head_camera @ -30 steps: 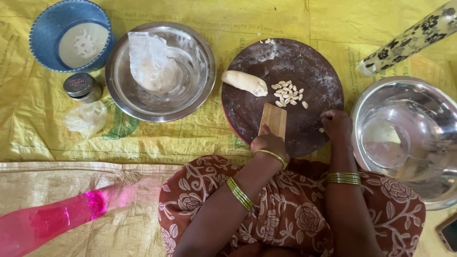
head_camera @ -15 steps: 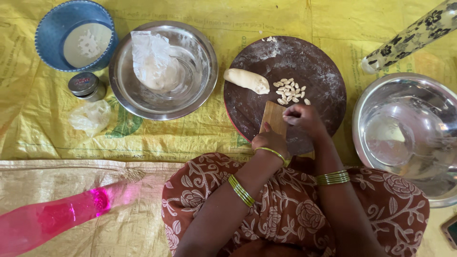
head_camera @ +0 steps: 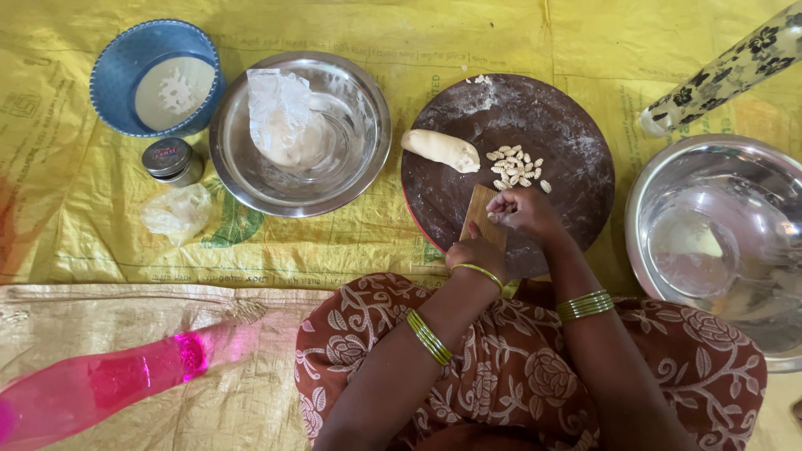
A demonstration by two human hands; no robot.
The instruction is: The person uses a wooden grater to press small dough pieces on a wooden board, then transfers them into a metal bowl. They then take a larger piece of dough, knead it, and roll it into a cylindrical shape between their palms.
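**Wooden ridged paddle under both hands, dough log up-left of the pinch**

Wooden and pale, the small ridged board (head_camera: 481, 210) sits on the dark round floured board (head_camera: 568, 142), its long axis running from our body out toward the far rim, tilted a bit to the right. Our left hand (head_camera: 476, 253) grips its near end, fingers curled down on it, so it's closed on the paddle. Our right hand (head_camera: 525, 210) is at the paddle's far end w/ fingertips bunched tight on its top edge; prob. pinching a bit of dough there, but the piece itself is too small to make out.

Key relation: the dough log (head_camera: 441, 150) lies up and to the left of the right-hand pinch, apart from it, long axis roughly crosswise to the paddle, sloping down to the right. The pile of small shaped dough pieces (head_camera: 514, 165) is just beyond the right fingertips, nearly touching. Right hand is nearer to both log and pile; left is further back.

Looks: log is smooth, cream, blunt-ended, lightly floured. Pieces are tiny, pale, shell-like, loosely heaped.

Further left of the grip: steel bowl (head_camera: 301, 134) w/ a crumpled clear plastic bag (head_camera: 280, 121). To the right: a large empty steel bowl (head_camera: 718, 242).
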